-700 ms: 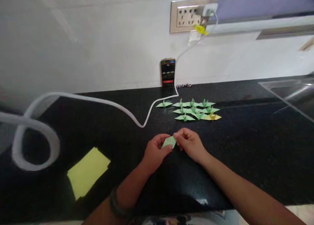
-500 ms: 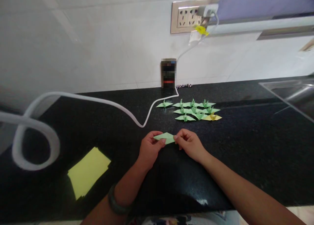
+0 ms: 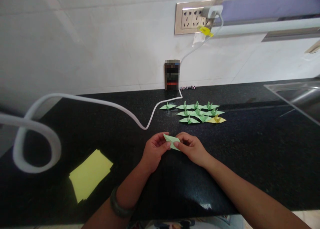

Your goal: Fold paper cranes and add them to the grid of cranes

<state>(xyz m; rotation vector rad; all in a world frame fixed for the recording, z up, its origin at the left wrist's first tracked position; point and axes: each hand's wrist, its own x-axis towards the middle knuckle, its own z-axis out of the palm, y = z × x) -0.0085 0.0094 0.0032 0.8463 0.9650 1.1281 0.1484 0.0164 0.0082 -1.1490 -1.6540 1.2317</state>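
Note:
A folded piece of light green origami paper (image 3: 172,140) is held above the dark counter, tilted down to the right. My left hand (image 3: 155,151) pinches its left side, thumb on the near face. From the other side my right hand (image 3: 193,148) grips it, with the thumb pressed close to the left thumb. The fingertips behind the paper are partly hidden. Beyond my hands stand several green paper cranes (image 3: 189,120) in rows, and one yellow paper crane (image 3: 217,119) sits at their near right end.
A stack of yellow paper sheets (image 3: 90,175) lies at the left. A white cable (image 3: 117,106) loops across the dark counter (image 3: 250,149) to a phone-like device (image 3: 172,75), blurred out, against the wall. At the right is a metal sink (image 3: 302,94); a socket panel (image 3: 191,17) is above.
The folded green paper has turned from lying level to slanting down rightward. My right thumb has shifted left onto its face, closer to the left thumb.

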